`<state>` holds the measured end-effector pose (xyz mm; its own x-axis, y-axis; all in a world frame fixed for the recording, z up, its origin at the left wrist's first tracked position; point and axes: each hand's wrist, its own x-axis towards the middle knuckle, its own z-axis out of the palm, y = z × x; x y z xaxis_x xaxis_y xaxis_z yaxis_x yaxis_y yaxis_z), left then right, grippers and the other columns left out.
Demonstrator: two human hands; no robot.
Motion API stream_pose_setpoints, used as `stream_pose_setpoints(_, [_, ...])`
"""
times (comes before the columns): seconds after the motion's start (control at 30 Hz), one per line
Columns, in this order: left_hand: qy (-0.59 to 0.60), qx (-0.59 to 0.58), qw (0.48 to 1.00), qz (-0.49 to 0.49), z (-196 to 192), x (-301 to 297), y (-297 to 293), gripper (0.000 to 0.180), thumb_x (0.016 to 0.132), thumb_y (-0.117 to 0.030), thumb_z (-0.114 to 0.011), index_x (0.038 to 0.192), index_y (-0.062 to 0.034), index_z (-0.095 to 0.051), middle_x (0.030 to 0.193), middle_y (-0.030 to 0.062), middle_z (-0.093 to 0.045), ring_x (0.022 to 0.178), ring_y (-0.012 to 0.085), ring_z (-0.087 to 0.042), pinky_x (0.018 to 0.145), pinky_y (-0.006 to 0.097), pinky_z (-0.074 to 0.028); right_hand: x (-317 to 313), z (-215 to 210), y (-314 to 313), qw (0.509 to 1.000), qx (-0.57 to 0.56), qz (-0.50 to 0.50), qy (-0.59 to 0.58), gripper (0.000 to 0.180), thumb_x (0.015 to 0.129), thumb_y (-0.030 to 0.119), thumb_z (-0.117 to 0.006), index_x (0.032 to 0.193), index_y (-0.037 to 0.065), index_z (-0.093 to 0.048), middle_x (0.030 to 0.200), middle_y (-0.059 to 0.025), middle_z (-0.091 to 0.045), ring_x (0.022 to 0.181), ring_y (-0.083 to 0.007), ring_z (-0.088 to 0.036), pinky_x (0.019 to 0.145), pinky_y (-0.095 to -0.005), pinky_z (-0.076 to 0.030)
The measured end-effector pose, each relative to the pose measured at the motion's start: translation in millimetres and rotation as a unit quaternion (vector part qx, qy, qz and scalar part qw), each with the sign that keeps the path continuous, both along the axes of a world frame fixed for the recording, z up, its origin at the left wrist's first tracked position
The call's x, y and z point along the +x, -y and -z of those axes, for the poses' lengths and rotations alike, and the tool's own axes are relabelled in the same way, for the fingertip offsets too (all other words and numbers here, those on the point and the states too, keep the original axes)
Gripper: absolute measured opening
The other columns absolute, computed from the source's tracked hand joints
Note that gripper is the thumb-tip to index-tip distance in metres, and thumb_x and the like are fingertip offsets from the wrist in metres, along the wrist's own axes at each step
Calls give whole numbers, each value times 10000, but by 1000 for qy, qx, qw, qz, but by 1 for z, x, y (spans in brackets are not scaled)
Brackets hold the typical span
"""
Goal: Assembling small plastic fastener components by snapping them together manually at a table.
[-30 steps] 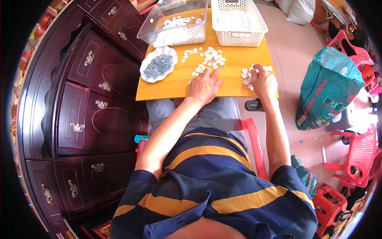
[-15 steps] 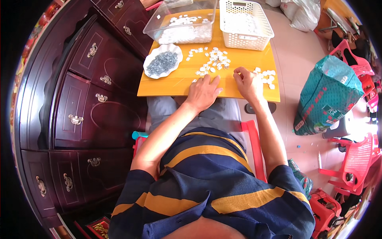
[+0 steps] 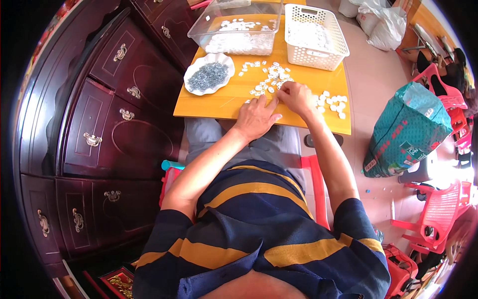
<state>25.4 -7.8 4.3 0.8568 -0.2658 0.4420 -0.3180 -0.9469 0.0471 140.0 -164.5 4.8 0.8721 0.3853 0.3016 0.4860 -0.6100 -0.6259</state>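
My left hand [image 3: 255,118] lies on the yellow tabletop [image 3: 204,107] near its front edge, fingers stretched forward and apart. Just to its right, my right hand [image 3: 298,99] has its fingers pinched together; whatever they hold is too small to make out. Beyond both hands is a loose cluster of small white plastic pieces [image 3: 273,74] with dark holes or marks. Rounder plain white pieces [image 3: 331,103] lie to the right of my right hand. On the left, a white scalloped plate [image 3: 231,71] carries a heap of small grey metal pieces [image 3: 208,77].
At the table's back stand a clear plastic box [image 3: 231,35] and a white perforated basket [image 3: 318,59], both with white pieces inside. A dark wooden cabinet [image 3: 114,134] borders the left side. On the right floor are a teal bag [image 3: 406,134] and red plastic chairs [image 3: 440,214].
My right hand has moved left, away from the plain white pieces, and now sits close beside my left hand. The left hand stays nearly in place. The whole view has shifted slightly.
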Motion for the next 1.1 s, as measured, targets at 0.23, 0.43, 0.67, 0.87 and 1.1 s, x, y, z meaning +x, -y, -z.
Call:
stream_pose_setpoints(0.23, [10,1,1000,0,1,-2,-3,493,869,-388,-691,1289,-147,-602,937,100,-549,828,296,-627,677,439,-520,1,-5,-10,996,-60,9,-57,266,778,330,-739,863,78,-744,771,-150,-718,736,-330,-710,698,-426,-561])
stream_pose_setpoints(0.43, [16,0,1000,14,2,-4,-6,482,859,-390,-699,1263,-144,-607,916,98,-551,831,295,-624,678,442,-518,-6,-4,-12,997,-68,30,-19,255,786,339,-739,853,94,-734,759,-150,-713,736,-345,-706,694,-444,-562])
stream_pose_setpoints(0.67, [70,-37,993,83,2,-13,-13,421,806,-385,-741,1127,-124,-669,915,82,-575,819,281,-621,668,422,-519,-5,4,-11,999,-45,23,-2,230,833,320,-714,865,92,-726,771,-143,-712,739,-338,-705,690,-440,-558])
stream_pose_setpoints(0.87, [83,-50,986,133,10,-18,-11,179,792,-254,-728,892,-114,-677,797,40,-579,748,221,-626,620,361,-518,2,5,-6,994,83,53,-42,231,863,308,-674,860,82,-722,801,-144,-725,780,-352,-710,737,-442,-568])
stream_pose_setpoints(1.1, [87,-199,970,111,11,-33,-10,61,820,-129,-712,820,-81,-675,766,57,-617,659,251,-640,592,373,-518,-20,-3,-28,999,25,-31,37,157,859,264,-683,890,117,-725,868,-105,-713,787,-317,-698,716,-442,-558])
